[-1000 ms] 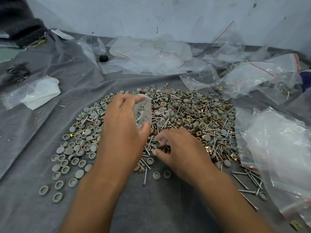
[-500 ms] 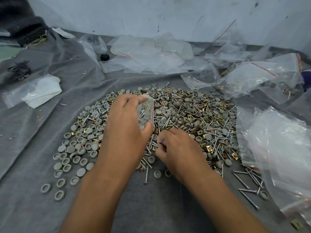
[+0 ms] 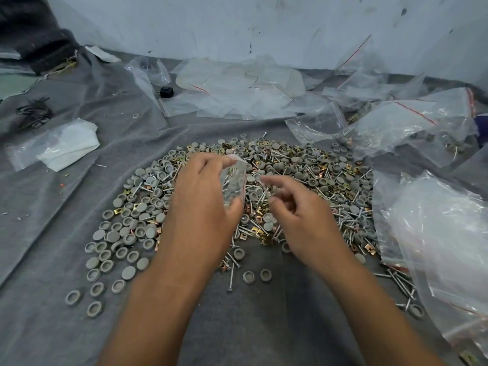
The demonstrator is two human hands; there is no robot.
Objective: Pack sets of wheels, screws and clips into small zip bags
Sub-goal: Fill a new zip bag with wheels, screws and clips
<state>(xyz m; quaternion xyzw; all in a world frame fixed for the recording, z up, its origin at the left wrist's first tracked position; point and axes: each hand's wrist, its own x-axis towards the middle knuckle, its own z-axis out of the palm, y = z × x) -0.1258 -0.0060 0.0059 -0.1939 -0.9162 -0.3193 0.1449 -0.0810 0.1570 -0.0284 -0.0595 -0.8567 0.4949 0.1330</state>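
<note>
Zip bag (image 3: 234, 184), small and already holding some screws, is gripped upright by the left hand (image 3: 203, 207) above the pile of parts (image 3: 311, 180). At its three o'clock the right hand (image 3: 298, 215) is raised, fingers loosely curled; whether anything is pinched cannot be told. Filling is judged underway; next, a piece must be guided into the bag's mouth.

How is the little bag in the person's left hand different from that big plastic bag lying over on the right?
The small zip bag is held up in the left hand; the big bag lies slumped on the grey cloth. The small zip bag is far smaller than the big bag. Screws show through the small zip bag; the big bag's contents cannot be made out. Both are clear plastic with a red line.
</note>
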